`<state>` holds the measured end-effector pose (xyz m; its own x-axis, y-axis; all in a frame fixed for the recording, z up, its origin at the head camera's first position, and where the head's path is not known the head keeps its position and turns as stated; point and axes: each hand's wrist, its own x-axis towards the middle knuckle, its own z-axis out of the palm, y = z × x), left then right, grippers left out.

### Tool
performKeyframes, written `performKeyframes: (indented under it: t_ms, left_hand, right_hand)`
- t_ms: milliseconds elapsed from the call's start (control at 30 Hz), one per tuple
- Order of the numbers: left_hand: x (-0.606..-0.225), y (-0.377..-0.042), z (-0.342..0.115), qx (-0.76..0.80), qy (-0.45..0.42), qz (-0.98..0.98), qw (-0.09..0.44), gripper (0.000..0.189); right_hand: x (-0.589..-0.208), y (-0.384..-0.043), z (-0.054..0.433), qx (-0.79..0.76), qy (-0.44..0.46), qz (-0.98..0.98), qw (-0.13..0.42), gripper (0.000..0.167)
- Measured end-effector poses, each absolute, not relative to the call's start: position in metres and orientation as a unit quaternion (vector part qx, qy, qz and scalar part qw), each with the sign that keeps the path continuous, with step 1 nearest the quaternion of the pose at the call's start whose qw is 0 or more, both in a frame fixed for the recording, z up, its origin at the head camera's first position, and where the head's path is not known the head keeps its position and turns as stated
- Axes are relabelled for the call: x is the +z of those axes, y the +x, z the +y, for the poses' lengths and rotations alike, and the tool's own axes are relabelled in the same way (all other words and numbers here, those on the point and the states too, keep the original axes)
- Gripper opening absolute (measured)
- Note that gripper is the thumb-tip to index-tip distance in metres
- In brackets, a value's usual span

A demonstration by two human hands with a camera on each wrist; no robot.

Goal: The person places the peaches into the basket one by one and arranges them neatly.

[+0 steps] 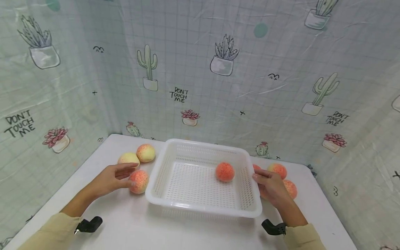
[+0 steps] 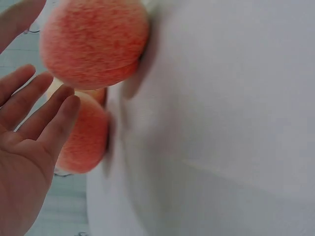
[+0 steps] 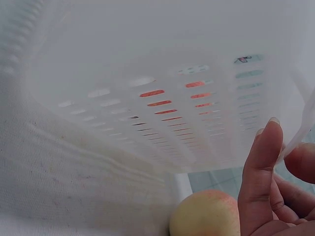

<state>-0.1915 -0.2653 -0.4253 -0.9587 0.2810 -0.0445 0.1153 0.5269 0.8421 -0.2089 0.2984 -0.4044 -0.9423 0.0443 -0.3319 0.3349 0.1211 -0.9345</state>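
Observation:
A white perforated plastic basket (image 1: 203, 207) sits mid-table with one red-orange peach (image 1: 224, 172) inside. My right hand (image 1: 273, 187) pinches the basket's right rim between thumb and fingers; the right wrist view shows the basket's slotted side (image 3: 162, 104) beside these fingers. Left of the basket, my left hand (image 1: 109, 178) reaches toward a reddish peach (image 1: 139, 182), thumb by its near side and fingers extended behind it. In the left wrist view, the palm (image 2: 19, 172) faces the camera beside two peaches, its fingers spread rather than curled around either.
Two yellowish peaches (image 1: 128, 159) lie behind the left hand. Several more, including an orange-yellow peach (image 1: 277, 170), lie around the right hand, some partly hidden. The white table (image 1: 187, 232) meets a cactus-printed curtain (image 1: 200, 69) behind and at the sides.

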Motion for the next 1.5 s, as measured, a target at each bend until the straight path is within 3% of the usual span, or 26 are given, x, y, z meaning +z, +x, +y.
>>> performKeyframes:
  t_ms: [467, 733, 1500]
  left_hand:
    - [-0.453, -0.193, -0.254, 0.482, 0.081, 0.867, 0.099, 0.087]
    - [-0.451, -0.192, -0.251, 0.468, 0.049, 0.879, 0.073, 0.087]
    - [-0.385, -0.193, -0.260, 0.480, 0.045, 0.875, 0.039, 0.079]
  right_hand:
    - [-0.405, -0.210, 0.299, -0.659, 0.118, 0.733, 0.118, 0.064]
    - [-0.404, -0.210, 0.297, -0.658, 0.123, 0.734, 0.114, 0.065]
    - [-0.402, -0.210, 0.300, -0.659, 0.109, 0.734, 0.124, 0.067]
